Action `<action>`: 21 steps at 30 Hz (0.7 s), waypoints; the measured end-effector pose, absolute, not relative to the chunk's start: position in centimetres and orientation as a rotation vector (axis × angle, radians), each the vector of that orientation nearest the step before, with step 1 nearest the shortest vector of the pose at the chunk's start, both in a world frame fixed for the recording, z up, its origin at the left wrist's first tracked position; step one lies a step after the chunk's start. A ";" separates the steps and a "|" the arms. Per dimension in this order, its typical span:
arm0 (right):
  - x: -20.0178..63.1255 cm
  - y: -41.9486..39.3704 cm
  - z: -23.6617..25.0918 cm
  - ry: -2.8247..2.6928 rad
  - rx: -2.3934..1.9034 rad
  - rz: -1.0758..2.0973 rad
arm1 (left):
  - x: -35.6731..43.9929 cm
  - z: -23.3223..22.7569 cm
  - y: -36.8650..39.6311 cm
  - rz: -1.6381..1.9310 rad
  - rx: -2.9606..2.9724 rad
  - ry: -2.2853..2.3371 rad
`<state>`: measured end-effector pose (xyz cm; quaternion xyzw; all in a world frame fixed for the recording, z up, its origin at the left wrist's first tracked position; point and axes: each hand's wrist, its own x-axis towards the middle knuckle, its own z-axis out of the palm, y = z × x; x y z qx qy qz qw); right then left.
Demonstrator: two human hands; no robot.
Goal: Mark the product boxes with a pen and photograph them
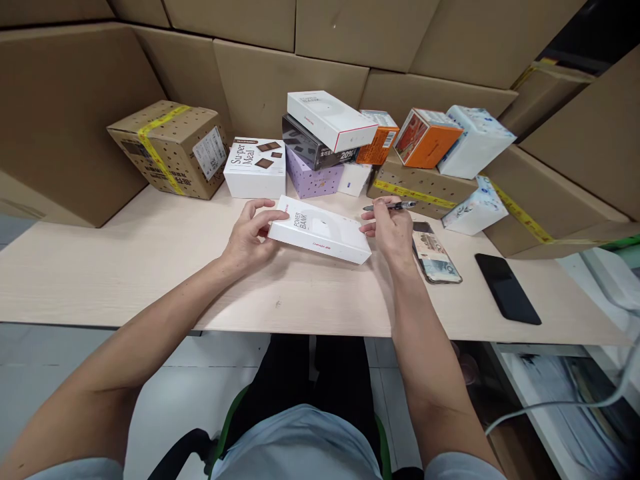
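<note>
On table | power bank box between both hands' fingers

White power-bank box, lilac dotted box, orange box, black phone, pale wood table.

The right end of the power bank box is covered by the right hand; its left edge sits under the fingers of the left hand. The rear portion of the pen is hidden inside the right hand's grip. A phone with a patterned case is partly screened by the right wrist. Small print on the taped carton's label is too small to read. The purple box is largely buried under the stacked dark box. A white cable leaves the frame at the right edge, possibly toward a device out of view.
</note>
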<state>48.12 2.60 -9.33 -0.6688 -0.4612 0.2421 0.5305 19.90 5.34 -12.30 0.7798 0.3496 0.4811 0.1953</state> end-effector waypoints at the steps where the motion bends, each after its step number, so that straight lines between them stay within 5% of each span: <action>1: 48.0 2.5 -9.3 -1.109 -1.583 0.554 | 19.9 -12.3 5.2 1.329 2.173 0.937; 9: 46.7 2.2 -8.9 -1.029 -1.185 0.633 | 19.8 -11.9 4.7 1.227 2.105 0.719; 21: 45.0 1.9 -9.5 -1.028 -1.165 0.824 | 20.5 -11.4 4.2 1.240 1.862 0.780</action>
